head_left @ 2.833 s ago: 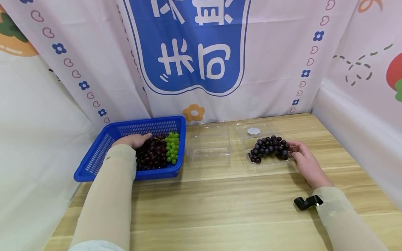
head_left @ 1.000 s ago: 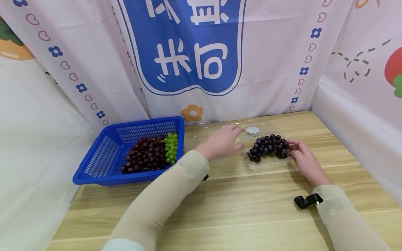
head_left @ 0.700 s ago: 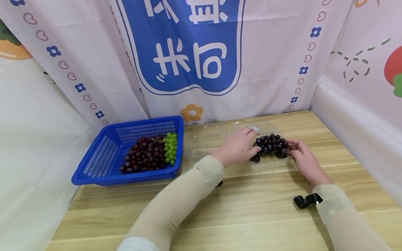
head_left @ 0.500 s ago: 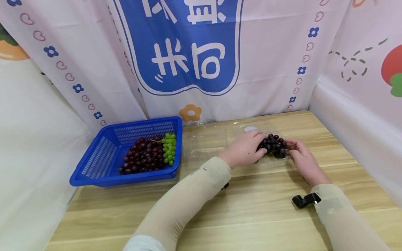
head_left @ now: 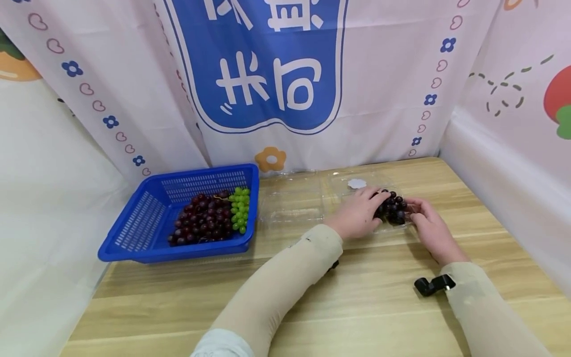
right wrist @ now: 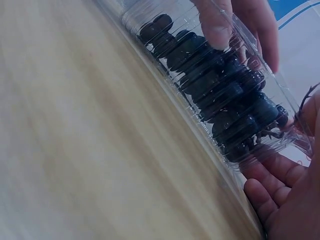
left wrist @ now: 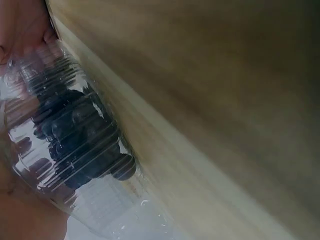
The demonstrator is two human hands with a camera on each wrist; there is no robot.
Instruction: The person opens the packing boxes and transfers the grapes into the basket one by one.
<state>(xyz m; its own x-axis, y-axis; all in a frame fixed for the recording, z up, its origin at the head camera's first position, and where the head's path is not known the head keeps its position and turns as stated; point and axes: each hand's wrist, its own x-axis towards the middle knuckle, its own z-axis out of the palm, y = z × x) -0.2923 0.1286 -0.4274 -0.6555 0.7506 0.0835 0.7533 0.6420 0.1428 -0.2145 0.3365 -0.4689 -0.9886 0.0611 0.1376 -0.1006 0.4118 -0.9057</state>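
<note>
A bunch of dark grapes [head_left: 394, 210] lies in an open clear plastic box [right wrist: 192, 112], whose hinged lid lies back behind it. My left hand [head_left: 359, 213] reaches over the left part of the bunch and hides it. In the right wrist view, the left thumb and fingers come down on the grapes from above, on either side of the bunch. My right hand [head_left: 432, 230] grips the right end of the box, beside a dark stem [right wrist: 306, 97] that sticks out there. Through the ribbed wall, the grapes [left wrist: 82, 135] show in the left wrist view.
A blue basket [head_left: 134, 213] at the left holds red grapes [head_left: 205, 218] and a green bunch [head_left: 241, 210]. Between basket and hands stands a second clear box [head_left: 292, 203], open. A white label [head_left: 357, 183] is on the first lid. A printed cloth hangs behind the table.
My left hand has left the red grapes in the basket, crossed to the right and come down on the dark grapes. My right hand has stayed at the box's right end.
</note>
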